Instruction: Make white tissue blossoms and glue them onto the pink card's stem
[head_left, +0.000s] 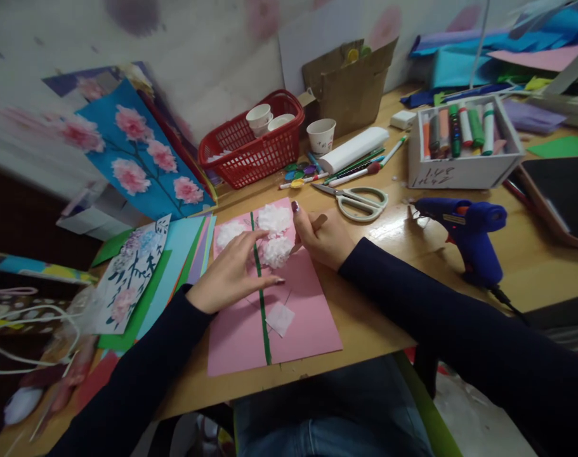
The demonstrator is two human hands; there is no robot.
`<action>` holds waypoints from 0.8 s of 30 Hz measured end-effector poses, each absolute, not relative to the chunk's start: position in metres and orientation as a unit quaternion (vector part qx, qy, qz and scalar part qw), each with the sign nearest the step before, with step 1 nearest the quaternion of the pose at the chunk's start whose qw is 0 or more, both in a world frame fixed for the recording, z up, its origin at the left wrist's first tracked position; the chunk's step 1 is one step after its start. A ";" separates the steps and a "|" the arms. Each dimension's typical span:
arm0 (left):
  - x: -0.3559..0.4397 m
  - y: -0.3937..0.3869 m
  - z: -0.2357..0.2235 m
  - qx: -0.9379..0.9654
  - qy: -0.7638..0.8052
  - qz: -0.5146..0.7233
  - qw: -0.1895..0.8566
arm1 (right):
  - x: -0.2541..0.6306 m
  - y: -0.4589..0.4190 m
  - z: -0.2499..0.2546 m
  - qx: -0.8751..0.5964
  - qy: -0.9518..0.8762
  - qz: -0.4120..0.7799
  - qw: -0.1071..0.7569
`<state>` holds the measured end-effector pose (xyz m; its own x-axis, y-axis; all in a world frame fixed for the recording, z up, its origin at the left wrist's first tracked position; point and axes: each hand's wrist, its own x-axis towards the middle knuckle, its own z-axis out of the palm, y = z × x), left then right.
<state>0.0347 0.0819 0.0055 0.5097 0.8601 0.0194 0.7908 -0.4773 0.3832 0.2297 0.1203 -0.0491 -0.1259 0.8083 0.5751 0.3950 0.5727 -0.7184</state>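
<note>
Paper in pink [312, 311] lies on the wooden counter [374, 324], its near edge close to the counter's front edge and its left side just beside a stack of coloured sheets [174, 266], so little room opens there. Bare wood shows to its right, partly under the right forearm, as far as the blue glue gun [481, 238], whose cord runs off the near right side. Three white ruffled flowers, one at the upper left [230, 234], one at the top [275, 219] and one below it [276, 252], sit on the far half, near a green stripe [262, 304]; a small pale square [280, 318] lies on the near half. The left hand [234, 270] rests over the paper, its grip apart, thumb and fingers spread beside the lower flower. The right hand [324, 235] has its grip closed on a brown stick [319, 222] at the paper's right edge. Scissors [360, 203] lie just beyond that hand, with pens [355, 174], a white roll [355, 150] and a paper cup [321, 136] behind. A red basket [255, 155] and a marker box [464, 158] bound the far side.
</note>
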 end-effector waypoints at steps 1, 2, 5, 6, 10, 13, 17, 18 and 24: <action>0.027 0.077 0.001 0.846 0.488 0.095 0.193 | 0.228 0.122 -0.048 -0.413 -0.733 0.187 0.508; 0.021 0.072 -0.003 0.838 0.493 0.084 0.218 | 0.227 0.123 -0.046 -0.409 -0.741 0.177 0.502; 0.011 0.059 -0.015 0.824 0.496 0.059 0.268 | 0.220 0.126 -0.042 -0.398 -0.760 0.162 0.487; 0.011 0.056 -0.018 0.823 0.495 0.055 0.273 | 0.218 0.126 -0.041 -0.393 -0.766 0.159 0.483; 0.013 0.048 -0.027 0.832 0.485 0.055 0.264 | 0.214 0.126 -0.038 -0.403 -0.768 0.161 0.472; 0.015 0.046 -0.032 0.829 0.488 0.075 0.263 | 0.214 0.126 -0.035 -0.426 -0.731 0.234 0.480; 0.014 0.046 -0.038 0.819 0.488 0.104 0.283 | 0.207 0.129 -0.031 -0.384 -0.613 0.420 0.549; 0.013 0.046 -0.039 0.816 0.489 0.109 0.289 | 0.203 0.129 -0.030 -0.368 -0.573 0.468 0.564; 0.011 0.045 -0.044 0.808 0.487 0.139 0.300 | 0.182 0.123 -0.010 -0.315 -0.418 0.631 0.573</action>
<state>0.0106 0.0446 -0.0438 0.4870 0.8708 -0.0671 0.7033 -0.3455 0.6213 0.1823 0.1229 -0.0097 -0.1453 0.9861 0.0811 -0.4583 0.0055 -0.8888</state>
